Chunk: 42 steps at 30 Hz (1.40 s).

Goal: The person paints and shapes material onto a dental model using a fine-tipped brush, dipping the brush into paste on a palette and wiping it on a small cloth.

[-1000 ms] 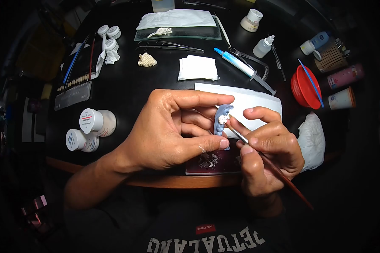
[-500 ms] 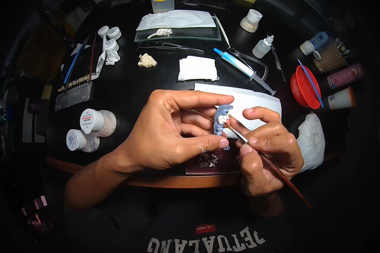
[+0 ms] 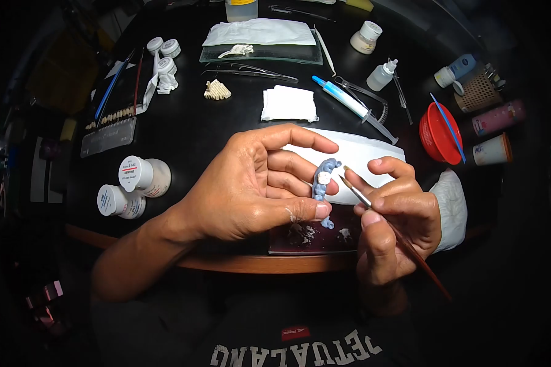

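My left hand (image 3: 251, 180) is closed on a small blue-grey dental model (image 3: 319, 191), gripped between the thumb and the fingers. On the model's side sits a patch of white paste (image 3: 324, 178). Between the thumb and fingers of my right hand (image 3: 404, 214) is a thin paintbrush (image 3: 404, 240) with a reddish-brown handle and a metal ferrule. Its bristle tip is just right of the model, with a small gap between them. Below the model, a dark red slab (image 3: 312, 244) carries white smears and crumbs.
White paper (image 3: 367, 153) lies behind my hands. Two labelled jars (image 3: 156, 177) stand left, a red bowl (image 3: 438, 134) right. Farther back are a folded white cloth (image 3: 289, 104), a syringe (image 3: 346, 98), tweezers (image 3: 251, 71) and a glass plate (image 3: 288, 55). A white wad (image 3: 450, 211) sits beside my right hand.
The brush tip has come away from the white paste. My left hand has turned the dental model slightly, and the paste now looks smoother and flatter.
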### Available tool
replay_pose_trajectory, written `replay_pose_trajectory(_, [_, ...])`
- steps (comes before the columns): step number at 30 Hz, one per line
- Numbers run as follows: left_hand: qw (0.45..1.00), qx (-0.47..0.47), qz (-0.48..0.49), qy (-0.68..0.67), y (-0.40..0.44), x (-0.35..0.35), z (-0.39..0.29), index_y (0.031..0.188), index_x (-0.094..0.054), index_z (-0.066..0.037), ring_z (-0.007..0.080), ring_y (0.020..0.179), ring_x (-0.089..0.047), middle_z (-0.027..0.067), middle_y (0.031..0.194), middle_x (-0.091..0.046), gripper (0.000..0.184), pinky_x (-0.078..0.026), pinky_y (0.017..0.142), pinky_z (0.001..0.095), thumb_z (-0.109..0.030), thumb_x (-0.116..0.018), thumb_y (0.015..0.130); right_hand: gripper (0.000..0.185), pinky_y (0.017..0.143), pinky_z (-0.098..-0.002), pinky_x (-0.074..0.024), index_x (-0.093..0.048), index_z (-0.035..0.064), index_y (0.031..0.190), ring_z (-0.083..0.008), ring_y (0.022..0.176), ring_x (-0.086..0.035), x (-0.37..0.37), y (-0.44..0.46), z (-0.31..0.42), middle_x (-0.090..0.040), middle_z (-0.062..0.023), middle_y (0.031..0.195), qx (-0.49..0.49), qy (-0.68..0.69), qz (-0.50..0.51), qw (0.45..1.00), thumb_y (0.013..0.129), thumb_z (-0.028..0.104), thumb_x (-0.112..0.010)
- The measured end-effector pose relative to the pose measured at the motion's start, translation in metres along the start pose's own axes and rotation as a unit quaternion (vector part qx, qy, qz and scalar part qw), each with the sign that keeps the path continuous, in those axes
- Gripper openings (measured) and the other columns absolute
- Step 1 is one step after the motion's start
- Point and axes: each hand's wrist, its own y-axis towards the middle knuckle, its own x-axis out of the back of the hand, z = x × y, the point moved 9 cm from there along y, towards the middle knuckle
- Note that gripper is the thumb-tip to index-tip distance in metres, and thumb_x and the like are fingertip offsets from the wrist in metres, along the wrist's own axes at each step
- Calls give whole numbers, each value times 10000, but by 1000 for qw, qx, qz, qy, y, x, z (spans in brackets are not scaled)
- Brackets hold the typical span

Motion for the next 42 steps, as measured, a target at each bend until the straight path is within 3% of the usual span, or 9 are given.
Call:
replay_pose_trajectory(5, [1000,3,16,-16,0,2,3,1370,-536,94,193,965,-742,223,1095,-721,614,-615,891,302,81,-792,812,200,931,-471,-612,-620,-12,955,-336,1127,-582,7,8,7,-642,-132,825,26,-31,46,998,760,-45,-651])
replay_pose_trajectory(11, [999,-3,38,-31,1,3,7,1351,-561,108,191,989,-733,237,1110,-720,567,-603,910,294,76,-779,829,215,962,-476,-565,-632,-19,905,-372,987,-669,1,31,20,-655,-126,778,60,-93,163,980,700,-77,-658])
replay_pose_trajectory(13, [998,-14,45,-37,1,3,8,1362,-555,110,190,998,-729,233,1114,-721,570,-599,917,289,80,-771,835,223,965,-481,-567,-635,-23,895,-400,1045,-671,-2,29,13,-657,-129,780,50,-72,176,981,685,-93,-659])
replay_pose_trajectory(15, [998,-10,43,-45,0,3,8,1362,-556,112,186,1004,-727,228,1114,-723,562,-595,920,284,87,-762,839,233,1008,-508,-559,-636,-25,890,-441,1155,-637,-5,25,11,-654,-130,789,38,-69,174,982,676,-113,-660])
replay_pose_trajectory(20, [999,-12,46,-26,0,4,10,1360,-559,115,177,1007,-725,225,1111,-727,545,-594,896,264,100,-744,847,233,1006,-560,-563,-623,-1,864,-422,1172,-620,-11,18,16,-657,-132,820,61,-103,148,982,681,-139,-663])
replay_pose_trajectory(28, [999,3,42,-30,-2,1,9,1342,-570,123,172,983,-730,231,1101,-730,524,-604,853,245,122,-730,843,198,954,-498,-613,-599,9,810,-393,1062,-675,-19,12,22,-632,-117,785,96,-158,154,971,700,-94,-726])
replay_pose_trajectory(34, [999,14,42,-29,-2,1,11,1325,-579,131,185,967,-737,234,1090,-732,515,-616,845,243,117,-740,836,188,874,-448,-642,-602,14,797,-379,1052,-681,-18,10,21,-629,-104,780,107,-179,165,964,744,-26,-778])
replay_pose_trajectory(42, [999,4,33,-4,-2,4,9,1308,-604,117,181,940,-740,235,1079,-734,504,-622,815,238,119,-747,825,201,867,-437,-643,-607,13,773,-376,1059,-683,-20,8,22,-638,-101,785,125,-193,171,958,726,-31,-797])
